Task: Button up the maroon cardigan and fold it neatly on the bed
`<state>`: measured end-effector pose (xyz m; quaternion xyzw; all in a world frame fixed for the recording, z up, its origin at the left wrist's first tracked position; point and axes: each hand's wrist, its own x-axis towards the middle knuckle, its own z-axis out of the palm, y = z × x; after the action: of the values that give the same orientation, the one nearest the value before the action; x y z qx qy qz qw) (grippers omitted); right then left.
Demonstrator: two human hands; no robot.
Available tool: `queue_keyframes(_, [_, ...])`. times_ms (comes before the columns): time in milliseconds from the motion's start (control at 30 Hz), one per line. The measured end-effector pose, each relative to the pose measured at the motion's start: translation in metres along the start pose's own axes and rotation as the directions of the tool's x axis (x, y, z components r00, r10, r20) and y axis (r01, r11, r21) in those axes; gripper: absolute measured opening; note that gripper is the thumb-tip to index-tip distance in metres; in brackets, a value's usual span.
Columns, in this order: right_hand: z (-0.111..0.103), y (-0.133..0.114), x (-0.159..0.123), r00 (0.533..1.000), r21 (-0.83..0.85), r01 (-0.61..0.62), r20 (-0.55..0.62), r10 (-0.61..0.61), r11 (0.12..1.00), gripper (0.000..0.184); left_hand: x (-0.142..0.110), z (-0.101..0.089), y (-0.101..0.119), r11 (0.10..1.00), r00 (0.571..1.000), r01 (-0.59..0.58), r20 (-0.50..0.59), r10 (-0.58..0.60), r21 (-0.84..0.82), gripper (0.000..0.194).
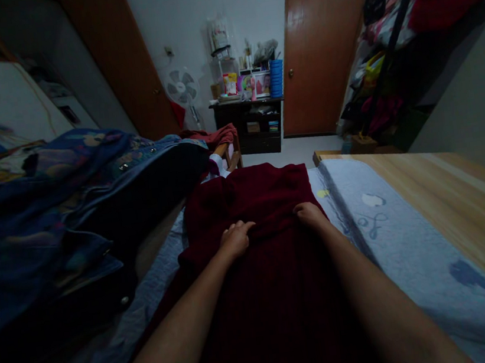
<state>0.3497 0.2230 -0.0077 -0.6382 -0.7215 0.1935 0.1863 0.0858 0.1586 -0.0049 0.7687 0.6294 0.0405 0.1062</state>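
Observation:
A dark red garment (pixel 263 274) lies spread on the pale blue bed sheet (pixel 404 255) in front of me. My left hand (pixel 234 239) rests on the garment's middle, fingers curled into a fold of the cloth. My right hand (pixel 309 215) sits a little to the right on the same fold, its fingers bent down into the fabric. Both forearms reach out over the lower part of the garment.
A heap of dark blue clothes (pixel 59 217) fills the bed's left side. The wooden bed frame (pixel 463 200) runs along the right. Beyond are a white fan (pixel 183 88), a dark cluttered cabinet (pixel 252 120), a brown door (pixel 323 46) and hanging clothes (pixel 400 24).

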Motion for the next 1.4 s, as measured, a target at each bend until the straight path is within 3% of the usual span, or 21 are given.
queue_keyframes(167, [-0.011, 0.01, -0.011, 1.0, 0.085, 0.017, -0.006, -0.017, 0.996, 0.054, -0.004, -0.001, 0.004, 0.999, 1.0, -0.003, -0.011, 0.003, 0.043, 0.057])
queue_keyframes(267, [-0.001, 0.015, -0.026, 0.992, 0.122, 0.029, -0.126, -0.014, 0.992, 0.062, -0.006, 0.0, 0.006, 0.999, 1.0, 0.006, -0.015, -0.005, 0.048, 0.056])
queue_keyframes(367, [0.018, 0.011, -0.043, 0.979, 0.114, 0.061, -0.202, -0.037, 0.992, 0.059, -0.008, 0.0, 0.007, 0.999, 1.0, 0.003, -0.024, -0.001, 0.052, 0.053])
queue_keyframes(500, [0.04, -0.003, -0.056, 0.987, -0.067, 0.051, -0.149, -0.061, 0.996, 0.057, -0.009, -0.004, 0.008, 0.998, 1.0, -0.006, -0.007, 0.006, 0.057, 0.053])
queue_keyframes(633, [0.045, -0.012, -0.06, 0.995, -0.207, 0.026, -0.093, -0.046, 0.978, 0.059, -0.013, -0.011, 0.01, 0.999, 0.998, -0.037, 0.042, 0.036, 0.04, 0.062])
queue_keyframes(800, [0.043, -0.01, -0.062, 0.995, -0.228, 0.009, -0.09, -0.031, 0.974, 0.055, -0.027, -0.021, 0.02, 0.991, 0.994, -0.056, 0.101, 0.044, 0.122, 0.082])
queue_keyframes(967, [0.036, -0.009, -0.06, 0.999, -0.208, -0.001, -0.034, -0.007, 0.978, 0.055, -0.044, -0.029, 0.023, 0.974, 0.999, -0.018, 0.045, 0.008, 0.227, 0.071])
queue_keyframes(1100, [0.022, -0.027, -0.062, 0.997, -0.194, -0.076, -0.038, 0.07, 0.978, 0.062, -0.057, -0.035, 0.015, 0.966, 0.999, -0.015, -0.024, 0.021, 0.259, 0.069])
queue_keyframes(1167, [0.019, -0.041, -0.067, 0.995, -0.175, -0.031, -0.098, 0.014, 0.984, 0.053, -0.065, -0.037, 0.011, 0.965, 0.998, -0.018, -0.059, 0.035, 0.261, 0.066])
queue_keyframes(1267, [0.025, -0.058, -0.076, 0.981, -0.155, 0.13, -0.125, -0.15, 0.979, 0.036, -0.075, -0.043, 0.006, 0.976, 0.993, -0.003, -0.118, 0.029, 0.218, 0.061])
queue_keyframes(1400, [0.042, -0.066, -0.083, 0.969, -0.172, 0.192, -0.121, -0.214, 0.966, 0.042, -0.083, -0.052, -0.005, 0.997, 0.987, 0.018, -0.158, -0.006, 0.079, 0.059])
